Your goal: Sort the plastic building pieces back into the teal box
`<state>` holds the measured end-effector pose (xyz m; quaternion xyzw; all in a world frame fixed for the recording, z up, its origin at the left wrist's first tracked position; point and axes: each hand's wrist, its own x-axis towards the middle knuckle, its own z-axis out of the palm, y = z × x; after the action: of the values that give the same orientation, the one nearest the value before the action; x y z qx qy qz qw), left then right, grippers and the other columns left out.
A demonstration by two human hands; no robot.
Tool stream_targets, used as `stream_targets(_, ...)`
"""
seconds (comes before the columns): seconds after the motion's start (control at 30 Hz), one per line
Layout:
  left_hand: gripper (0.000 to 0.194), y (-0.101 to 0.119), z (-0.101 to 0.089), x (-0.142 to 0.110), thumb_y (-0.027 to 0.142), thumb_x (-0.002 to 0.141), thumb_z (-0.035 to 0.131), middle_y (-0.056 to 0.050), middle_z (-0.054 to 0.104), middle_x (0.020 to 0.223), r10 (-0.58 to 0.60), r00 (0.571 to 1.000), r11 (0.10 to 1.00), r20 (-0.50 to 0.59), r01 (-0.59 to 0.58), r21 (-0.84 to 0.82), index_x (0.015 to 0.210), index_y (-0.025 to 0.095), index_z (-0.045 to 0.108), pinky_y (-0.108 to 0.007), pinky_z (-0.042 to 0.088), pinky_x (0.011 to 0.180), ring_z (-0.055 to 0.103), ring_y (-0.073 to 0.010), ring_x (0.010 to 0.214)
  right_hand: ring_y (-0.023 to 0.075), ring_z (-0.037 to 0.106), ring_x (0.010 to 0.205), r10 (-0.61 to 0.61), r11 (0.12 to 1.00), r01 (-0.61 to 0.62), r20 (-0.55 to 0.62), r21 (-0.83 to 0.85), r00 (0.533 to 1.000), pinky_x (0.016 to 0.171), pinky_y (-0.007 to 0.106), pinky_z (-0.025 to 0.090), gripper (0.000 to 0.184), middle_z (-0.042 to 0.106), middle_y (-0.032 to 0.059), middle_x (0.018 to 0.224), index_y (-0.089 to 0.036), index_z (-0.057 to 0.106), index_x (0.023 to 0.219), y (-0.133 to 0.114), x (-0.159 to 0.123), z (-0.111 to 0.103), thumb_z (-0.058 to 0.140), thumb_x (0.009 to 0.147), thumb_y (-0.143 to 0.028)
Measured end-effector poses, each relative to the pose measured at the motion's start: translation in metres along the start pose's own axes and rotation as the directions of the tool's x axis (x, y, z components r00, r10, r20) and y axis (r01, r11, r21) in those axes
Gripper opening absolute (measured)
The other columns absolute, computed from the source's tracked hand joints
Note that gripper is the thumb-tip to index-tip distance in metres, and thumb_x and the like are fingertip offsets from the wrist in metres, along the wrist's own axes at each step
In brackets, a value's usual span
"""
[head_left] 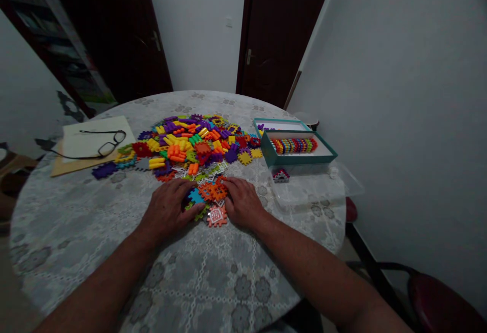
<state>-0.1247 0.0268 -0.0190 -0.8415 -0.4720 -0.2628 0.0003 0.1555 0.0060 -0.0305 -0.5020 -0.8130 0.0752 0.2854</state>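
Several flat, notched plastic building pieces lie bunched between my two hands near the middle of the table. My left hand (169, 206) curves along the left side of this bunch, thumb and fingers apart, beside a blue piece (196, 195) and green ones. From the right, my right hand (245, 204) rests its bent fingers against orange pieces (213, 191), its thumb apart from them. Toward me lies a pink piece (217, 215) with a white square frame on it. Beyond my hands spreads a big heap of colourful building pieces (182, 143).
At the right stands a teal-edged box (299, 159) holding a row of colourful beads (292, 145), with a second box (281, 124) behind. A clear plastic lid (304, 191) lies in front. Eyeglasses (107, 145) rest on papers (95, 133) at the left. A patterned cloth (198, 282) covers the table.
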Motion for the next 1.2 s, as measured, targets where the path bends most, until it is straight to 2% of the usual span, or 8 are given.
stream_targets(0.47,0.060,0.001,0.001,0.000,0.070,0.098,0.065,-0.018,0.073,0.134,-0.006,1.000,1.000,0.011,0.006,0.026,0.135,0.024,0.072,-0.060,0.055,0.109,0.069,-0.0404,0.124,0.0315,0.053,0.147,-0.003,1.000,0.003,0.003,0.013,1.000,0.127,0.053,0.039,0.055,0.062,0.0168,0.159,-0.017,0.061,0.153,0.003,0.000,0.002,0.063,0.099,-0.018)
stream_targets(0.63,0.057,0.001,-0.002,0.003,0.069,0.096,0.066,-0.017,0.074,0.135,-0.016,1.000,1.000,0.024,0.016,-0.005,0.135,0.027,0.072,-0.060,0.055,0.109,0.069,-0.0411,0.126,0.0307,0.052,0.147,0.021,1.000,-0.021,0.029,0.009,0.999,0.127,0.052,0.040,0.055,0.061,0.0152,0.161,-0.018,0.060,0.155,0.000,0.001,-0.003,0.063,0.100,-0.020)
stream_targets(0.77,0.053,-0.006,-0.001,0.003,0.066,0.097,0.062,-0.014,0.073,0.138,-0.010,0.999,1.000,0.048,0.011,-0.010,0.139,0.034,0.067,-0.063,0.056,0.107,0.068,-0.0424,0.127,0.0289,0.051,0.149,0.035,0.999,-0.033,0.059,-0.032,0.998,0.127,0.050,0.040,0.053,0.060,0.0124,0.162,-0.022,0.058,0.156,-0.003,0.003,-0.006,0.064,0.103,-0.026)
stream_targets(0.87,0.065,-0.013,0.004,0.004,0.073,0.090,0.064,-0.011,0.070,0.141,0.034,0.997,0.999,0.071,-0.035,0.018,0.144,0.037,0.061,-0.073,0.055,0.107,0.065,-0.0490,0.129,0.0286,0.052,0.148,0.047,0.997,-0.042,0.065,-0.069,0.997,0.126,0.049,0.041,0.053,0.060,0.0098,0.162,-0.024,0.057,0.157,-0.002,0.006,-0.007,0.065,0.105,-0.031)
stream_targets(0.97,0.078,-0.014,0.007,0.005,0.079,0.082,0.069,-0.012,0.070,0.140,0.067,0.996,0.997,0.067,-0.069,0.027,0.147,0.038,0.057,-0.079,0.053,0.107,0.063,-0.0540,0.133,0.0290,0.052,0.147,0.057,0.995,-0.051,0.060,-0.091,0.997,0.125,0.049,0.042,0.053,0.060,0.0101,0.162,-0.023,0.057,0.157,-0.002,0.008,-0.008,0.065,0.105,-0.033)
stream_targets(1.1,0.081,-0.007,0.007,0.005,0.080,0.081,0.068,-0.012,0.071,0.138,0.053,0.997,0.998,0.055,-0.055,0.032,0.151,0.042,0.053,-0.079,0.054,0.107,0.063,-0.0544,0.133,0.0286,0.053,0.147,0.055,0.995,-0.049,0.069,-0.091,0.996,0.125,0.050,0.043,0.049,0.060,0.0090,0.162,-0.025,0.057,0.155,-0.003,0.008,-0.009,0.063,0.107,-0.033)
stream_targets(1.2,0.079,-0.005,0.005,0.007,0.075,0.085,0.064,-0.015,0.070,0.141,0.038,0.995,0.998,0.091,-0.043,0.054,0.154,0.038,0.053,-0.077,0.053,0.110,0.062,-0.0534,0.136,0.0284,0.053,0.148,0.047,0.994,-0.040,0.071,-0.098,0.996,0.125,0.049,0.042,0.048,0.060,0.0084,0.163,-0.024,0.057,0.154,-0.003,0.008,-0.010,0.062,0.107,-0.034)
